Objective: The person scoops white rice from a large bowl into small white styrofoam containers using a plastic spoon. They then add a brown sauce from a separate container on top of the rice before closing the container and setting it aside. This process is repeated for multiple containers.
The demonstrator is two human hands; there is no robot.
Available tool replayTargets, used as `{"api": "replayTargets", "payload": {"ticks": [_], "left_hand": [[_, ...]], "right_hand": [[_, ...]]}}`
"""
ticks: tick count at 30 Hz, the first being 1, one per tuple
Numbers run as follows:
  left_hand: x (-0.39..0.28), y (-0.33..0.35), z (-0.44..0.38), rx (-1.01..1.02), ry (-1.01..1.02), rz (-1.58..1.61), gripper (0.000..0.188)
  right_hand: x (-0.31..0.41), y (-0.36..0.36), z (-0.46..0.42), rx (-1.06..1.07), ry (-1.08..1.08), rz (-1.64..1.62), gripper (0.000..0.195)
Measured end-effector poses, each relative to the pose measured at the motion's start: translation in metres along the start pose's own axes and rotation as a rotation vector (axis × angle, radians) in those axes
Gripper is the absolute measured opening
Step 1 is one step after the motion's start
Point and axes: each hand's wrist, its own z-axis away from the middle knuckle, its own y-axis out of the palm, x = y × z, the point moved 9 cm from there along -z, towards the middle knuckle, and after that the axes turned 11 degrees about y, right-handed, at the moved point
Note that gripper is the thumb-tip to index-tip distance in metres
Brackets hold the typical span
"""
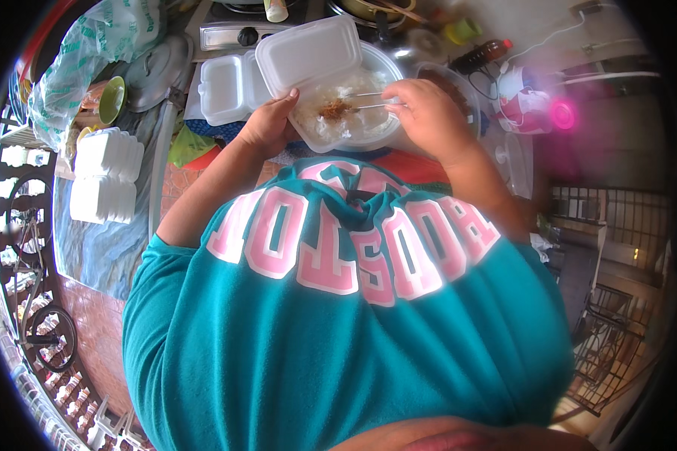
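My left hand (273,121) grips the left edge of an open white foam clamshell box (311,56), its lid raised on the far side. White rice fills its base, topped by a small heap of brown shredded food (334,110). Between the fingers of my right hand (426,115) are thin metal tongs (366,100), whose tips reach to the brown food. A large round bowl (396,65) with rice stands behind and beneath the box; the box hides part of it. Another open foam box (223,90) lies to the left.
At the right sits a clear plastic tub (474,98) of brown food, near a bottle with a red cap (482,54). A gas stove (225,36) is at the back. Stacked foam boxes (104,175) stand on the marble-patterned table (84,248) at left, below a pot lid (155,73).
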Motion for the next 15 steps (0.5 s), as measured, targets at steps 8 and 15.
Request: {"api": "replayTargets", "payload": {"ticks": [8,15], "left_hand": [[0.005,0.000,-0.008,-0.003,0.033,0.056,0.056],[-0.002,0.017,-0.002,-0.040,0.032,0.009,0.055]], "right_hand": [[-0.066,-0.032,0.002,-0.070,0.321,-0.054,0.021],[-0.232,-0.043,0.046,0.073,0.687,0.500,0.020]]}}
